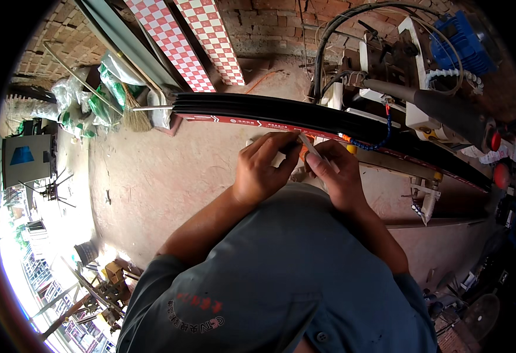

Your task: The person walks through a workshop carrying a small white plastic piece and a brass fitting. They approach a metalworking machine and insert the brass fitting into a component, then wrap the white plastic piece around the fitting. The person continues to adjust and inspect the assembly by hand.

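Note:
Both hands meet in front of my chest, at a thin pale flat strip [310,145] whose exact kind I cannot make out. My left hand [262,163] pinches around its upper left end with thumb and forefinger. Closed on the lower right part is my right hand [341,176], its thumb lying along the strip. Something orange [304,154] shows between the hands, mostly hidden by the fingers. Just beyond them runs a long black ribbed profile bar [234,107] with red printed film along its near side.
A machine with a blue motor [461,44], a grey handle [446,112] and a blue jointed hose [381,141] stands at the right. Checkered red-and-white boards [211,38] lean on the brick wall. A straw broom [134,112] and plastic bags [102,106] are at far left.

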Motion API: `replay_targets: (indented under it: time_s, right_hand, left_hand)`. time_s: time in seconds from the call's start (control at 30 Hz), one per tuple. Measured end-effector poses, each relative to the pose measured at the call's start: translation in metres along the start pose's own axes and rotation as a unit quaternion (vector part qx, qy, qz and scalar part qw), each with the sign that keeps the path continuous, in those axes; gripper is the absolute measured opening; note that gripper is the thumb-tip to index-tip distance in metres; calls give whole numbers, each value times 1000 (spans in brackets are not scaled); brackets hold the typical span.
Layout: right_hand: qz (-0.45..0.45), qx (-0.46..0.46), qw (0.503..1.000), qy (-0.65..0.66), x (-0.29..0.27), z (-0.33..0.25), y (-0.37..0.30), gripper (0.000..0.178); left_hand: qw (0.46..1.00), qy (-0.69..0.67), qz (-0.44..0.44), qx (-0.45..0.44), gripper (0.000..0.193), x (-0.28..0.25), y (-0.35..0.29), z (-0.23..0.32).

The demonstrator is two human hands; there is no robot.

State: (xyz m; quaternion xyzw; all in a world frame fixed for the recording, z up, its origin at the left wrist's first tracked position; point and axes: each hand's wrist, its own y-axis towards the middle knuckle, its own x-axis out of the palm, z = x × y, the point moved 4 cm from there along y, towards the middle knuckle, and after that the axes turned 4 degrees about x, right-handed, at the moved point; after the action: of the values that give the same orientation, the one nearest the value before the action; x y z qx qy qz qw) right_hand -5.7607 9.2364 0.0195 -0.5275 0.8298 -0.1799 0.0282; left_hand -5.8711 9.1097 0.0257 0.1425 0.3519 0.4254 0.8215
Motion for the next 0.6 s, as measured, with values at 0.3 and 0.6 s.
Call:
replay_targets:
  time_s: [0.3, 0.6]
  right_hand:
    - [-26, 3, 999, -31, -6, 2, 4, 25]
    - [-11, -18, 999, -24, 0, -13, 0, 21]
  left_hand:
    - [957, -200, -21, -209, 24, 7, -12, -14]
    - [1000, 4, 12, 14, 27, 1, 10, -2]
